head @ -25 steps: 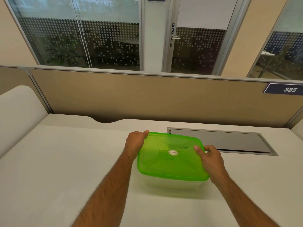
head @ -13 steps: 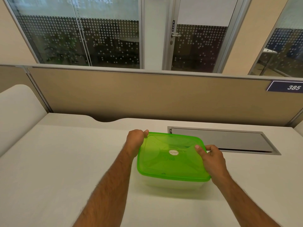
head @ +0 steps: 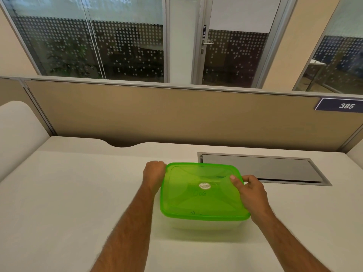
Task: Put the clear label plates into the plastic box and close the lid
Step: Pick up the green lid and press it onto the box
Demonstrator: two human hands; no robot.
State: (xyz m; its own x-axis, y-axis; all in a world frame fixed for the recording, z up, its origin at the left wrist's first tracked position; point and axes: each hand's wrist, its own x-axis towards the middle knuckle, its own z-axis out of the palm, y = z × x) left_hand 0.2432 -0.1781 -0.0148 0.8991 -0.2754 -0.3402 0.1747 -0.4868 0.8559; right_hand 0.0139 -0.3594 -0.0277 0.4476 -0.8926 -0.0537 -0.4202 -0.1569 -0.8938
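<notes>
**Lid on the box, both hands at its edges**

You sat at a pale desk (head: 78, 203) closed at the back by a tan partition (head: 176, 114), with a grey cable hatch (head: 259, 167) set into the top on the far right. On the partition's right end hung a dark number sign (head: 341, 105) reading 385.

In front of you, near the middle of the desk and just short of the hatch, stood the plastic box (head: 204, 224), its clear walls showing only below the rim. The green lid (head: 196, 201) lay over the whole of it, level as far as could be seen, with a small round sticker (head: 204, 185) near its centre. Whether the clear label plates were inside could not be told; the lid and the cloudy walls hid them, and none lay on the desk in view.

Your left hand (head: 154, 176) was curled against the lid's far left corner, fingers wrapped round its edge. Your right hand (head: 252, 193) held the right edge, thumb on top of the lid and fingers curled under or beside the rim.

By my judgement the closing step was in hand, and the task looked nearly done. What it called for next was downward pressure round the rim, corner by corner, until every side seated. The near edge deserved a check, since neither hand was on it.
</notes>
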